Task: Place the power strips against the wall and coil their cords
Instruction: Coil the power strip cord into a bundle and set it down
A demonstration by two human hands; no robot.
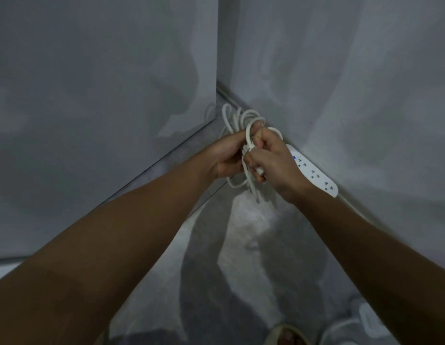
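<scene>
A white power strip (316,173) lies on the floor along the foot of the right wall, its sockets facing up and a blue light at its far end. Its white cord (244,120) is gathered in several loops near the room corner. My left hand (226,155) grips the bundle of loops from the left. My right hand (271,161) holds a strand of the same cord and partly hides the strip's far end. A short cord end hangs below my hands.
A grey glossy panel (104,120) stands on the left and the right wall (365,95) meets it in a narrow corner. Another white strip with its cord (365,322) lies at the bottom right, beside my sandalled foot (286,337).
</scene>
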